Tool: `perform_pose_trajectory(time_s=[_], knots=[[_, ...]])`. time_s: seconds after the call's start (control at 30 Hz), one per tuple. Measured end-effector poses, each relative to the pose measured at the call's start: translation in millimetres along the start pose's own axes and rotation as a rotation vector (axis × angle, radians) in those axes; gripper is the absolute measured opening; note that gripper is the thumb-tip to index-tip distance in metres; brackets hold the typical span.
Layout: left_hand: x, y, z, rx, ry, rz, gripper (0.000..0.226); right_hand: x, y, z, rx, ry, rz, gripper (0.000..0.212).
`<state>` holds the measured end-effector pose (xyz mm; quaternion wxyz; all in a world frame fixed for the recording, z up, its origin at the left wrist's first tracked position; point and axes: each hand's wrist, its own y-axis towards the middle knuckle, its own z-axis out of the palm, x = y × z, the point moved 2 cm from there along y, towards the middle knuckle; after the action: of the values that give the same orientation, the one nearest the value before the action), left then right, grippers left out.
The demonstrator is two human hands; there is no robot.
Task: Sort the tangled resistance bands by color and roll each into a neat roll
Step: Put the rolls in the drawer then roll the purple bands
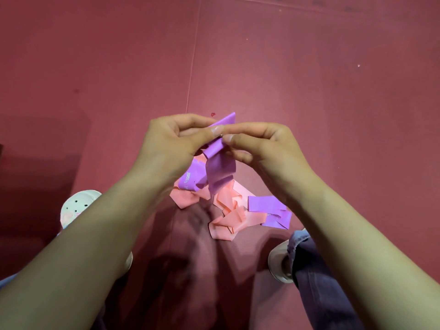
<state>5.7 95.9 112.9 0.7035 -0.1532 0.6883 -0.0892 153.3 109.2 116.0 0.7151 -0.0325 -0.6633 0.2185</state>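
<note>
A purple resistance band (pixel 220 167) hangs from both my hands above the floor. My left hand (pixel 173 144) pinches its upper end between thumb and fingers. My right hand (pixel 259 144) pinches the same end from the other side, thumb tips almost meeting. The band's lower part trails down into a tangle on the mat. A pink band (pixel 228 217) lies crumpled there, and more purple band (pixel 269 207) lies at the tangle's right side, partly under my right forearm.
The floor is a dark red mat (pixel 309 79) with a seam running up the middle. A white clog (pixel 76 206) stands at the left and a white shoe (pixel 278 263) with a denim trouser leg at the right.
</note>
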Motion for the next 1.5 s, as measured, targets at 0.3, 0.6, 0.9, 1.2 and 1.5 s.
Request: perform_pose_trajectory(time_s=[0.3, 0.6, 0.9, 1.2, 1.5], knots=[[2, 7, -16, -0.215, 0.015, -0.015, 0.009, 2, 2, -7, -0.092, -0.066, -0.085, 0.033], [2, 4, -13, -0.128, 0.032, 0.056, 0.011, 3, 2, -9, -0.174, -0.096, -0.103, 0.026], [-4, 1, -7, -0.206, 0.207, 0.171, 0.011, 5, 2, -8, -0.170, -0.108, -0.108, 0.025], [-3, 2, -9, -0.158, 0.130, 0.118, 0.010, 6, 1, -4, -0.260, -0.282, -0.130, 0.018], [2, 5, -12, -0.183, 0.088, 0.073, 0.021, 5, 2, -6, -0.333, -0.291, -0.195, 0.009]])
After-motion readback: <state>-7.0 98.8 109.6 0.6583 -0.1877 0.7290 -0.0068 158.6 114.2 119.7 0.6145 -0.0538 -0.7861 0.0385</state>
